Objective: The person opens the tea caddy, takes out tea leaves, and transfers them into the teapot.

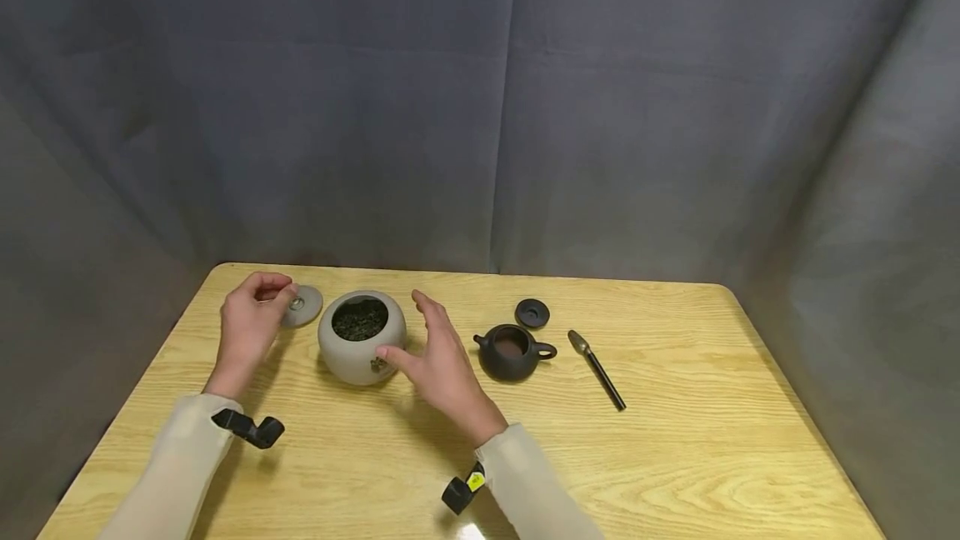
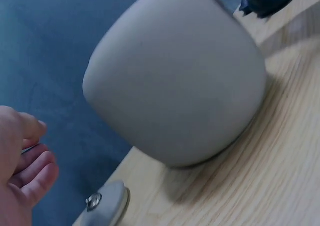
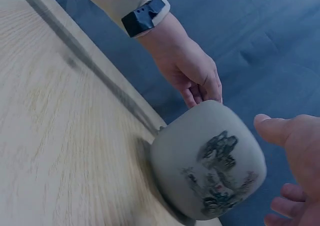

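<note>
A round, pale grey jar [image 1: 348, 361] with dark dry leaves [image 1: 360, 319] inside stands on the table, a painted landscape on its side. Left of it lies its grey lid [image 1: 303, 307], a small metal knob on top. My left hand [image 1: 251, 315] hovers beside this lid, fingers loosely curled around nothing; the left wrist view shows a gap between hand [image 2: 25, 166] and lid [image 2: 105, 206]. At the jar's right side my right hand [image 1: 442, 361] spreads its thumb and fingers apart. The right wrist view has that thumb near the jar [image 3: 210, 161], not gripping it.
A dark teapot [image 1: 510, 354] without its lid stands right of the jar, spout to the left. Its small dark lid [image 1: 532, 313] lies behind it. Farther right is a black-handled scoop [image 1: 597, 369]. Grey curtains [image 1: 480, 107] hang behind the wooden table [image 1: 690, 407].
</note>
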Motion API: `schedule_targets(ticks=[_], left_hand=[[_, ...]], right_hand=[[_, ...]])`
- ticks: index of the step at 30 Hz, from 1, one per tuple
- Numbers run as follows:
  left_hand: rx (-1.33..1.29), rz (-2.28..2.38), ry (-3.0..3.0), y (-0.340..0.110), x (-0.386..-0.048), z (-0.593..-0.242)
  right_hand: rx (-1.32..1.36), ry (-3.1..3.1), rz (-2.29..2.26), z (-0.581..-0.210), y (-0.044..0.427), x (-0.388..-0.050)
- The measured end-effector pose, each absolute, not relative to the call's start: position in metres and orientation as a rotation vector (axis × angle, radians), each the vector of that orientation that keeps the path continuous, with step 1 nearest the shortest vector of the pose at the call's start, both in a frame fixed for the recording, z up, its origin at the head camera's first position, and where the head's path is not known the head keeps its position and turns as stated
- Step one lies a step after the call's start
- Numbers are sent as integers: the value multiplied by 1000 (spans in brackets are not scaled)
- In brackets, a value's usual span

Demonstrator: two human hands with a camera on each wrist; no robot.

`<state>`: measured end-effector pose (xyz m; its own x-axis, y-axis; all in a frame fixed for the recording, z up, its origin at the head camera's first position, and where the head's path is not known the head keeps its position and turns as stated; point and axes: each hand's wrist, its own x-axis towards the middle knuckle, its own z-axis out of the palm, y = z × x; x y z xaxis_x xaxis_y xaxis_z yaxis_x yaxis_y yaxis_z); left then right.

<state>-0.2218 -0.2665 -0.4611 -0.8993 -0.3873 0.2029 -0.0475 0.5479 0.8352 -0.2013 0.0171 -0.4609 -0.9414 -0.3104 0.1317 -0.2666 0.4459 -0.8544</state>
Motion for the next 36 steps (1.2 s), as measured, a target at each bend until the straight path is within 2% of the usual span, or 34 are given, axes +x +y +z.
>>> schedule_targets(ticks=[15, 24, 36], left_hand=[[34, -1365, -2512, -242, -189, -436], [-115, -1341, -2606, -234, -176, -448], [-127, -1355, -2668, -228, -172, -457]], right_hand=[[-555, 2639, -1637, -437, 54, -175], [-522, 2700, -1640, -440, 87, -162], [-378, 2785, -1640, -446, 136, -151]])
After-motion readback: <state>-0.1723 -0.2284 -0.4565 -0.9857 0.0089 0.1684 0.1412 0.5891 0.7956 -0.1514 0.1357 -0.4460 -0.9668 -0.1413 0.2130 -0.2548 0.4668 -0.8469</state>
